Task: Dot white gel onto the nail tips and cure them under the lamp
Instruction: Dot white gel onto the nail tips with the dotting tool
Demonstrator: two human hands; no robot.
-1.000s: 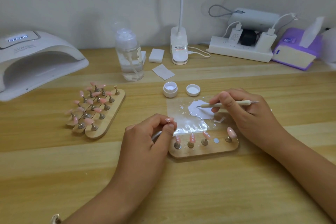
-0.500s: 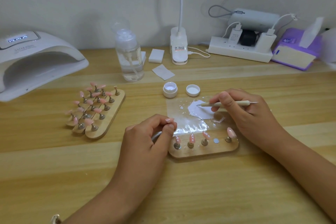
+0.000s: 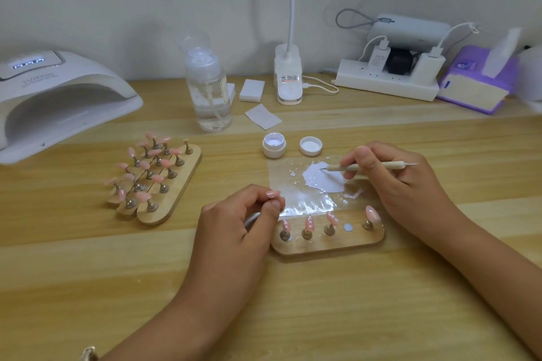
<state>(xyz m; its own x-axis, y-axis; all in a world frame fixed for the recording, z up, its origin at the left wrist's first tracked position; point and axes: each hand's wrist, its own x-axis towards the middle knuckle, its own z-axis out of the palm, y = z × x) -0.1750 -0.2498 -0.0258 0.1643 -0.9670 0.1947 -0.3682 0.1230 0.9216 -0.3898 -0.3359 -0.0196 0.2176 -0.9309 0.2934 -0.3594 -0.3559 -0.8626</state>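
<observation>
Right now the right hand (image 3: 401,184) pinches a dotting tool (image 3: 360,167), tip in the white gel (image 3: 322,180), while the left hand (image 3: 234,226) pinches a pink nail tip (image 3: 272,193)

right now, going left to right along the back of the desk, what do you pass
nail lamp → pump bottle → white block → desk lamp base → power strip → purple tissue pack

Two bare forearms, left hand (image 3: 234,231), right hand (image 3: 401,184), short plain fingernails, pale metallic wristband (image 3: 88,354) at left wrist, partly cropped
</observation>
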